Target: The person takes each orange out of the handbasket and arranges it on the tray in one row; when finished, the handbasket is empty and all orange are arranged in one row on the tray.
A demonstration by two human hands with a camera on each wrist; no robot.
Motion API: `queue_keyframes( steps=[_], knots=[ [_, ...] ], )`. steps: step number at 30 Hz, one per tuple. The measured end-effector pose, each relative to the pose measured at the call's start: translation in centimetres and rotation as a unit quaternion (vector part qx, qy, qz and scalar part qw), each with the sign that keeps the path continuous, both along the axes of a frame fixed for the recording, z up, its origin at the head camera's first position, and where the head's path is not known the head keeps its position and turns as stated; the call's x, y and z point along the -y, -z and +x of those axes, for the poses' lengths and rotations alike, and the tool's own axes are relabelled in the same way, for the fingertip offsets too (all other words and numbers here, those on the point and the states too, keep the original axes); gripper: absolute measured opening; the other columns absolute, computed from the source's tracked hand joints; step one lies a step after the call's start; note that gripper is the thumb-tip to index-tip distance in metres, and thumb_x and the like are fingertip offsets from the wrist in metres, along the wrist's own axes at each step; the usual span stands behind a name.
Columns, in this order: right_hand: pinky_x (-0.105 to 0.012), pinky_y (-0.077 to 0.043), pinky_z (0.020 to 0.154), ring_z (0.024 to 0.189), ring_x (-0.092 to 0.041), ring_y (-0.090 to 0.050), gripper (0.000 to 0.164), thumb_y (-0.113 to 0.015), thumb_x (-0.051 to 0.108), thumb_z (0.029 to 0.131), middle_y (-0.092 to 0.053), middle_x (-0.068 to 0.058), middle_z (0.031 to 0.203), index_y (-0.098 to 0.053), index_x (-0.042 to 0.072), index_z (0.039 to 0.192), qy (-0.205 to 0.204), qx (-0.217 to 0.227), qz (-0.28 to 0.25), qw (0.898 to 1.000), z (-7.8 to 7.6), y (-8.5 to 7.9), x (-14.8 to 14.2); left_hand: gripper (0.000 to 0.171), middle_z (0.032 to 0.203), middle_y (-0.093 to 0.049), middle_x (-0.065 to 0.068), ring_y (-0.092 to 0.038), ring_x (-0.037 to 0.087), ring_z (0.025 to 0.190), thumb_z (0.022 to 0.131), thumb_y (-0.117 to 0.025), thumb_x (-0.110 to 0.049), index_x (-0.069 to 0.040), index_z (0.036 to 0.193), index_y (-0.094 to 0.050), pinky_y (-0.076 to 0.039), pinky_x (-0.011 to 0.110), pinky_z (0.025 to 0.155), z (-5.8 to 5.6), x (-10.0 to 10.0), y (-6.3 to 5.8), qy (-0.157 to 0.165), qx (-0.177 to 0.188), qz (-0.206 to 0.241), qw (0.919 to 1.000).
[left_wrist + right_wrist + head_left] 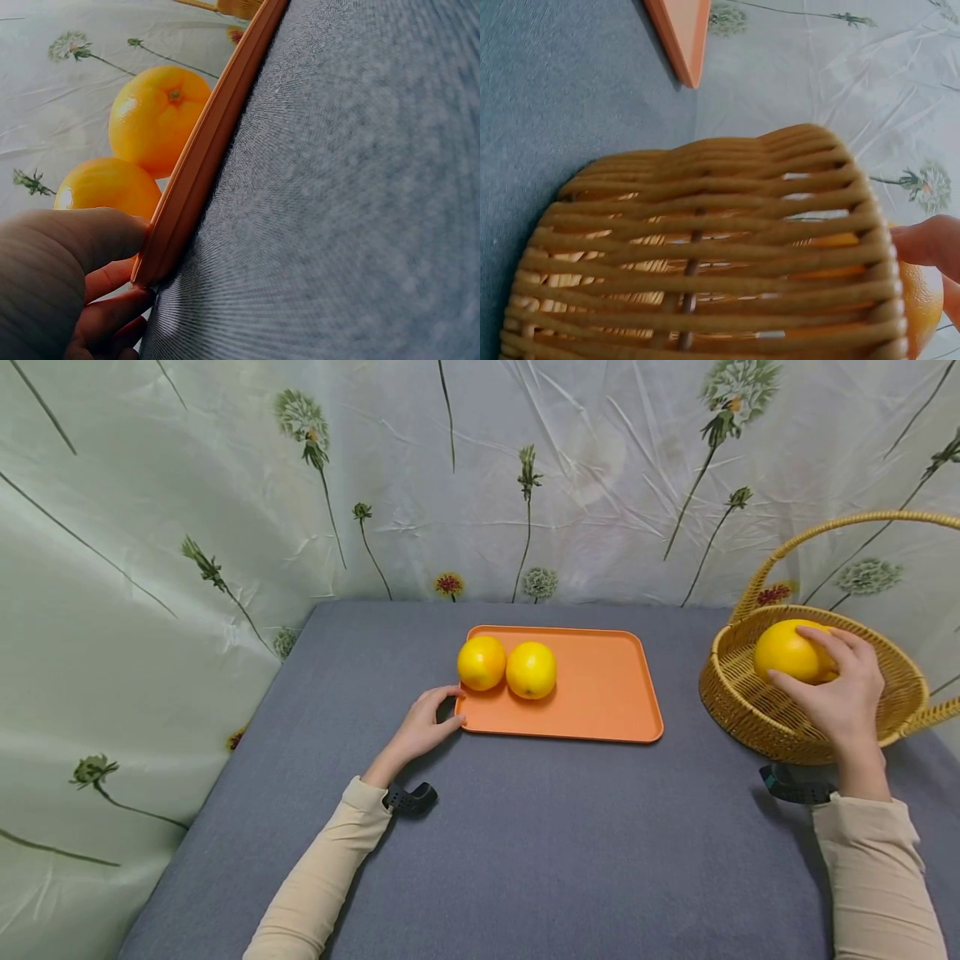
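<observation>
A person in beige sleeves (873, 877) works with both hands across a blue-grey tabletop (570, 860). The right hand (843, 685), thumb and fingers curved around an orange (783, 652), holds the fruit at the mouth of a wicker basket (750, 722) with a tall arched handle (855, 522); whether the fruit touches the bottom cannot be told. At the person's other side, the left hand (422, 725) pinches the left edge of a rectangular tray (600, 685) near its front corner, thumb and forefinger at the rim. Two more oranges (531, 670) sit side by side at that end of the tray, close to the fingers. Black bands (411, 799) circle both wrists, and a pale, flower-printed curtain (450, 543) hangs behind.
</observation>
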State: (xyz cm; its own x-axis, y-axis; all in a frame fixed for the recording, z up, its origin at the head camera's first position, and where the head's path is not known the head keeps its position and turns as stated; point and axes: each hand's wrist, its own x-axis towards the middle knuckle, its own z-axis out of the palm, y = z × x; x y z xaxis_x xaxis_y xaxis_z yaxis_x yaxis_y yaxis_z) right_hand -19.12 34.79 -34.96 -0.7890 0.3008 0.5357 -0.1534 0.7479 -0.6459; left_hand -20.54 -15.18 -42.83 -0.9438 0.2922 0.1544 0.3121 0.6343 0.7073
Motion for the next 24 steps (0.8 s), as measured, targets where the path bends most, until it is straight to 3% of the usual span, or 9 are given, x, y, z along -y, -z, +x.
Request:
queue_keyframes(
  steps=[2, 6, 8, 18, 24],
  knots=[
    [-0.032, -0.026, 0.098, 0.105, 0.021, -0.026, 0.056, -0.075, 0.008, 0.065, -0.05, -0.009, 0.129, -0.062, 0.012, 0.119, 0.002, 0.001, -0.002, 1.0, 0.0, -0.1, 0.1, 0.042, 0.13, -0.054, 0.014, -0.041, 0.032, 0.128, 0.085, -0.063, -0.02, -0.005, 0.124, -0.054, -0.029, 0.05, 0.11, 0.0, 0.0, 0.0, 0.0, -0.001, 0.0, 1.0],
    [-0.013, -0.026, 0.087, 0.106, 0.018, -0.029, 0.056, -0.076, 0.009, 0.065, -0.045, 0.02, 0.12, -0.063, 0.015, 0.119, 0.003, 0.003, -0.015, 1.0, 0.1, -0.2, 0.5, 0.042, 0.13, -0.055, 0.014, -0.041, 0.032, 0.128, 0.085, -0.063, -0.02, -0.005, 0.123, -0.054, -0.028, 0.05, 0.11, 0.0, 0.0, 0.0, 0.0, -0.001, 0.0, 1.0],
    [-0.008, -0.026, 0.082, 0.106, 0.017, -0.029, 0.056, -0.077, 0.009, 0.066, -0.039, 0.029, 0.117, -0.063, 0.015, 0.119, 0.0, 0.002, -0.019, 1.0, 0.2, -0.3, 0.7, 0.042, 0.13, -0.055, 0.014, -0.042, 0.032, 0.128, 0.085, -0.063, -0.021, -0.005, 0.123, -0.054, -0.028, 0.05, 0.11, 0.0, 0.0, 0.1, 0.0, -0.002, -0.002, 1.0],
    [-0.003, -0.03, 0.078, 0.11, 0.013, -0.032, 0.057, -0.078, 0.008, 0.066, -0.041, 0.025, 0.121, -0.062, 0.015, 0.12, -0.016, -0.007, -0.021, 1.0, 0.4, -0.8, 1.7, 0.043, 0.131, -0.054, 0.014, -0.042, 0.032, 0.128, 0.085, -0.063, -0.021, -0.005, 0.124, -0.053, -0.029, 0.05, 0.11, -0.1, 0.0, 0.1, -0.002, 0.0, -0.003, 1.0],
    [-0.001, -0.031, 0.077, 0.11, 0.012, -0.033, 0.057, -0.078, 0.005, 0.065, -0.039, 0.03, 0.118, -0.063, 0.014, 0.119, -0.029, -0.023, -0.022, 0.999, 0.4, -0.9, 2.4, 0.043, 0.13, -0.055, 0.014, -0.043, 0.032, 0.127, 0.085, -0.063, -0.02, -0.004, 0.123, -0.054, -0.031, 0.049, 0.109, -0.2, 0.1, 0.2, 0.002, -0.008, -0.002, 1.0]
  ],
)
